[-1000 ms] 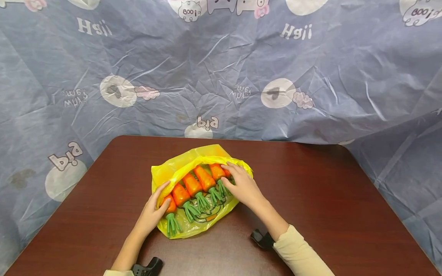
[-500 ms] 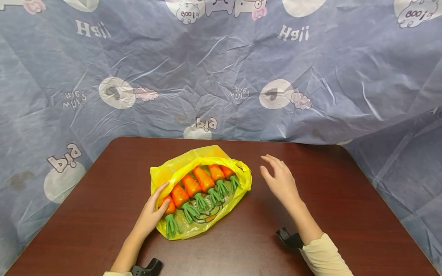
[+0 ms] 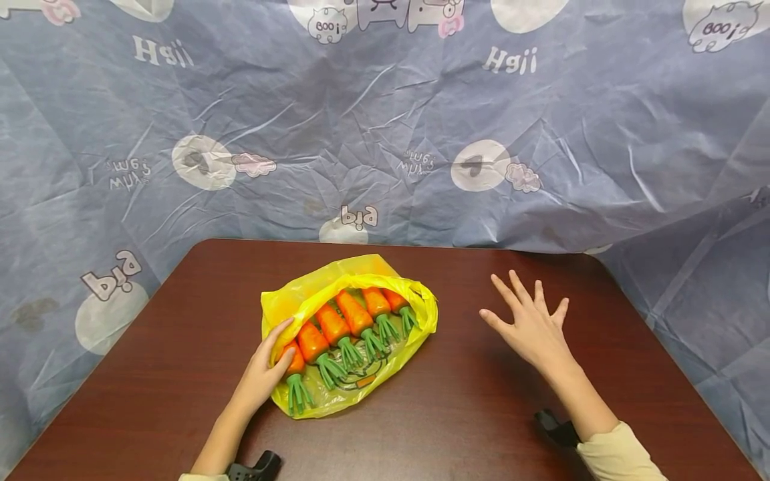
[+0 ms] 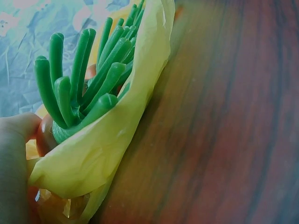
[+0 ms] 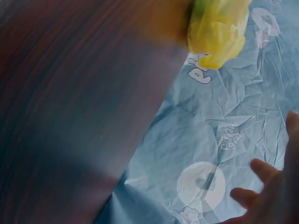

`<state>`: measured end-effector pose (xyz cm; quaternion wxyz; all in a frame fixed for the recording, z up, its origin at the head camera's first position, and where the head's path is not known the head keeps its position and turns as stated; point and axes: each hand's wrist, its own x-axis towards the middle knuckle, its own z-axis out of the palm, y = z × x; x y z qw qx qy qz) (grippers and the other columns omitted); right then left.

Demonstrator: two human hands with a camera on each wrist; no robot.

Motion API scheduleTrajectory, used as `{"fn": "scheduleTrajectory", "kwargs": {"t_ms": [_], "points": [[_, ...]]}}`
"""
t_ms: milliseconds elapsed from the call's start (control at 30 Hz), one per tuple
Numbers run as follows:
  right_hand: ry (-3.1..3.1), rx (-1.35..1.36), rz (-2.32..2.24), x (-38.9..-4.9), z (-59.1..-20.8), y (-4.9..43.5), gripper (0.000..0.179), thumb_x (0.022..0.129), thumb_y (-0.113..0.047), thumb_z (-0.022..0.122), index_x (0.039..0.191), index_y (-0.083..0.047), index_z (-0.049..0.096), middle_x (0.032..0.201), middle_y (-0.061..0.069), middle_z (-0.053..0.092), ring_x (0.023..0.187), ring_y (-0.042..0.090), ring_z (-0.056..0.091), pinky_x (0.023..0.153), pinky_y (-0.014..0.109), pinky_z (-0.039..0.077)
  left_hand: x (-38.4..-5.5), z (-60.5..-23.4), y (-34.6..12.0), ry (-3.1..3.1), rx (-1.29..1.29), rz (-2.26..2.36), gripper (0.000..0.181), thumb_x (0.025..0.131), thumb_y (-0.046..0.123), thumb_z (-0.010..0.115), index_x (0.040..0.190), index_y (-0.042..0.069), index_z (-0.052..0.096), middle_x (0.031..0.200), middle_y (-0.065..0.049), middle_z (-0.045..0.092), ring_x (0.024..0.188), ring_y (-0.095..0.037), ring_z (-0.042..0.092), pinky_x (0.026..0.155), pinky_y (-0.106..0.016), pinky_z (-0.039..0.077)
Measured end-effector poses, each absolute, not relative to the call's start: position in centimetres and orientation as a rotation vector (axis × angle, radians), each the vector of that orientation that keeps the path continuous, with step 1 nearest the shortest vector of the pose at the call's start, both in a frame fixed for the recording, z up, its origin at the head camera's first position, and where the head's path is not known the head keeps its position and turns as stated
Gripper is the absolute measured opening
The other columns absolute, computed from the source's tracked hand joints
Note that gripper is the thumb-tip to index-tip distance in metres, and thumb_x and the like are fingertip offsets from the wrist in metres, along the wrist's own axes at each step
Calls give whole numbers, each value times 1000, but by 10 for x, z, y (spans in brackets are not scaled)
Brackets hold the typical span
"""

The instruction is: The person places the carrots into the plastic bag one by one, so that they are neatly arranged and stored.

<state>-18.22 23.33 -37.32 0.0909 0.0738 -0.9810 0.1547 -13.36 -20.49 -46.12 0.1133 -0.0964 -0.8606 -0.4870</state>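
A yellow plastic bag (image 3: 361,394) lies on its side on the table in the head view, its mouth facing me. Several orange carrots (image 3: 333,324) with thick green stalks, toy-like in look, lie side by side in it. At the bag's left end, my left hand (image 3: 265,364) grips the rim around the leftmost carrot (image 3: 295,359), thumb on its orange side. The left wrist view shows green stalks (image 4: 77,79) poking out past the yellow rim; most of that hand's fingers are hidden. My right hand (image 3: 532,331) hovers right of the bag, fingers spread, holding nothing.
The dark reddish-brown table (image 3: 481,427) has rounded far corners. A blue-grey printed cloth (image 3: 385,107) hangs behind it and down both sides. Each wrist carries a black camera mount, like the right one (image 3: 556,427).
My right hand has left the right end of the bag, moved right and spread its fingers, uncovering the rightmost carrot. My left hand, the bag and the carrots stay nearly in place.
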Motion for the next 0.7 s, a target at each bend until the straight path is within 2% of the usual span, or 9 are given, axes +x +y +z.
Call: {"fn": "scheduleTrajectory", "kwargs": {"t_ms": [167,500,700], "points": [[-3031,185,348,-180,-376,240,78,81,-73,36,145,-33,16,153,10,8,129,58,1,85,75,-21,-136,-463,-205,-2525,-288,-1422,49,92,21,53,137,25,37,141,-11,39,128,-29,34,101,-54,29],[-3081,170,342,-182,-378,240,82,80,-75,34,146,-31,13,153,13,7,130,57,2,86,74,-22,-132,-457,-205,-2513,-243,-1415,49,91,19,55,137,22,38,139,-13,39,126,-30,35,98,-57,31],[-3060,188,364,-184,-373,240,81,81,-73,35,146,-31,13,153,13,7,130,56,3,87,72,-22,-128,-436,-202,-2322,-62,-1257,35,89,14,57,124,13,54,126,-11,52,118,-24,43,97,-48,34]]}}
